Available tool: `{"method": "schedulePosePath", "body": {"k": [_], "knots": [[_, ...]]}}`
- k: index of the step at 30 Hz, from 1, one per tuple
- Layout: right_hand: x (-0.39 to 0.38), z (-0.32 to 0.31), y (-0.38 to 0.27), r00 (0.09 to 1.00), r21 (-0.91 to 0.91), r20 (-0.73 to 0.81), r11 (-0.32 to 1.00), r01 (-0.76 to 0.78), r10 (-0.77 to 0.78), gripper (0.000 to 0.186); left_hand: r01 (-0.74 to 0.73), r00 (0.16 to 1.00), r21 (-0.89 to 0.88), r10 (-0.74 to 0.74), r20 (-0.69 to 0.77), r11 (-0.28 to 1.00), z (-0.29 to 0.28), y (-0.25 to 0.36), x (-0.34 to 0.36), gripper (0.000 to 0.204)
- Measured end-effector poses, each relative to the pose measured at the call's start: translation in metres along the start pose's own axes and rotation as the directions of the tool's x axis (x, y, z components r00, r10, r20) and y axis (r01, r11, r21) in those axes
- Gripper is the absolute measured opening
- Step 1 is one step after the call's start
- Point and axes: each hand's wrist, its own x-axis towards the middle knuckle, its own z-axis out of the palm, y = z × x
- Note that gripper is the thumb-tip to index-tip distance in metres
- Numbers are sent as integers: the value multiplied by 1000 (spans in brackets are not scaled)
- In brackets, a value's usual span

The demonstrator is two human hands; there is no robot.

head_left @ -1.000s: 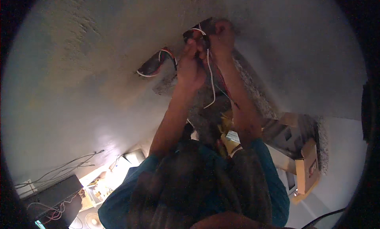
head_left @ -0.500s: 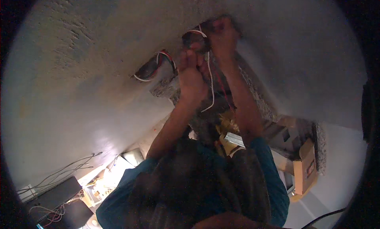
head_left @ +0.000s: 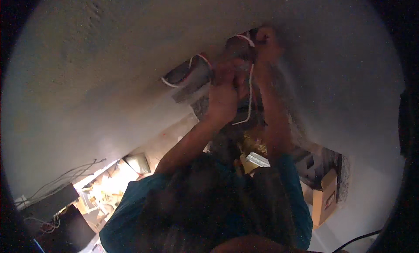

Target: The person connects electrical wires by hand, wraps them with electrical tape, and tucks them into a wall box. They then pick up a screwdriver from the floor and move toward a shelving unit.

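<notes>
Both hands' fingers, left hand (head_left: 224, 93) and right hand (head_left: 266, 47), grasp white wires (head_left: 249, 95) overhead.

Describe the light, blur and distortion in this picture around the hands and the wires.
Head view: dim and warm, a black fisheye rim rings the picture; both raised hands, left and right, are dark and softly blurred at the white wire; the ceiling curves; the brightest patch is the cluttered floor at lower left.

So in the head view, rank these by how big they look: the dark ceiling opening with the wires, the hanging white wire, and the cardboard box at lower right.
1. Cardboard box, largest.
2. Dark ceiling opening, close behind; the fisheye bend makes these two unsure.
3. Hanging white wire, long but thin, smallest.
</notes>
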Motion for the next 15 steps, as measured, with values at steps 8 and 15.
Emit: {"method": "schedulePosePath", "body": {"k": [8,15], "knots": [[-4,8,28,971,-65,-113,977,203,-209,14,84,996,328,-90,3,941,19,-18,4,22],[6,-40,-10,969,98,55,967,236,-242,15,82,987,81,-92,133,993,3,26,7,29]]}}
